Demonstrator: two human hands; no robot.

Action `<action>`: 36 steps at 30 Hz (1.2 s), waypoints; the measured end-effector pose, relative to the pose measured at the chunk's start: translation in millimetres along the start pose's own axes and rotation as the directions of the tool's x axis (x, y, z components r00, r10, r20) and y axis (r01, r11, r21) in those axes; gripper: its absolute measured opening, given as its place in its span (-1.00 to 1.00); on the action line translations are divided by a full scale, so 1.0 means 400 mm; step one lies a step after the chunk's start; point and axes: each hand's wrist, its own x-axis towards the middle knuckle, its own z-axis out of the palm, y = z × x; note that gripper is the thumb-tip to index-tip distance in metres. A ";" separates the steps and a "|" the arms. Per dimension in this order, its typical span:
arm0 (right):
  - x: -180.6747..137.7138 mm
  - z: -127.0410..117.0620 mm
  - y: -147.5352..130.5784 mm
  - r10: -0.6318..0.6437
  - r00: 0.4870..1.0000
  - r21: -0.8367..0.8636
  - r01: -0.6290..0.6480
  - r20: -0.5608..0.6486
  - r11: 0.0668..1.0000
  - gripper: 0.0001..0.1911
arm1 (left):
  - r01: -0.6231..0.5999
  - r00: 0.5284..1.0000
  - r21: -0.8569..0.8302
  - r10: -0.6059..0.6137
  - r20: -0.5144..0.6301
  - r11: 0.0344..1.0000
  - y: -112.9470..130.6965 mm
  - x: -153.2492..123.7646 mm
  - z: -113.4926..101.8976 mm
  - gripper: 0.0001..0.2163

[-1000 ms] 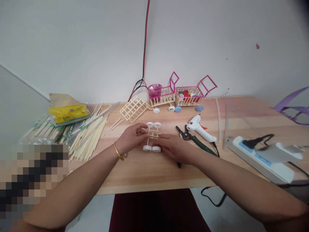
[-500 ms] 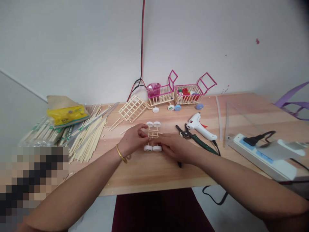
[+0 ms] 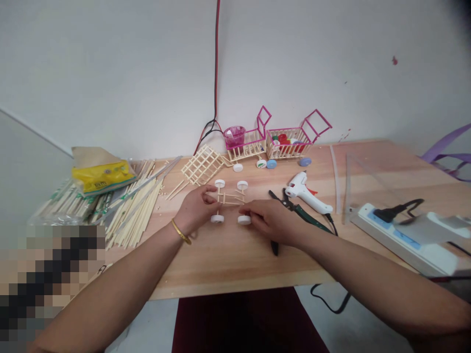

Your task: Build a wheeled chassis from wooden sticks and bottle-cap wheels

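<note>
A small stick frame [image 3: 230, 198] with white cap wheels at its corners rests on the wooden table [image 3: 228, 255]. My left hand [image 3: 194, 208] pinches the frame's left side, next to the near left wheel [image 3: 217, 218]. My right hand [image 3: 270, 221] grips the frame's right side by the near right wheel [image 3: 244, 219], fingers curled. Two far wheels [image 3: 242, 185] stand free of both hands.
Behind lie a stick lattice panel [image 3: 202, 165] and two pink-trimmed stick carts [image 3: 279, 141]. Green-handled pliers [image 3: 294, 211] and a white glue gun [image 3: 305, 191] lie right of my hands. A power strip [image 3: 401, 238] is at far right, a chopstick pile [image 3: 125, 206] and yellow packet [image 3: 103, 175] at left.
The wheeled frame has turned flat, so its wheels now spread wider apart. Both hands shifted slightly outward with it, still holding its sides.
</note>
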 end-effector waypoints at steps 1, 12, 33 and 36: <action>0.000 0.000 0.000 -0.003 1.000 -0.002 0.003 0.001 1.000 -0.70 | -0.002 1.000 0.012 0.002 -0.011 1.000 0.000 0.001 -0.003 -0.60; 0.005 0.012 0.001 -0.048 0.999 0.002 0.048 0.007 0.999 -0.68 | -0.039 0.999 -0.006 0.039 0.028 0.999 -0.010 0.009 -0.001 -0.64; 0.003 -0.011 -0.012 0.149 0.959 0.183 -0.106 -0.242 0.977 -0.71 | -0.258 0.963 -0.094 0.248 -0.104 0.962 -0.005 -0.012 -0.001 -0.75; -0.001 -0.011 -0.027 0.057 0.955 0.131 -0.019 -0.292 0.991 -0.69 | -0.197 0.976 -0.278 0.215 0.034 0.940 0.011 -0.035 0.013 -0.66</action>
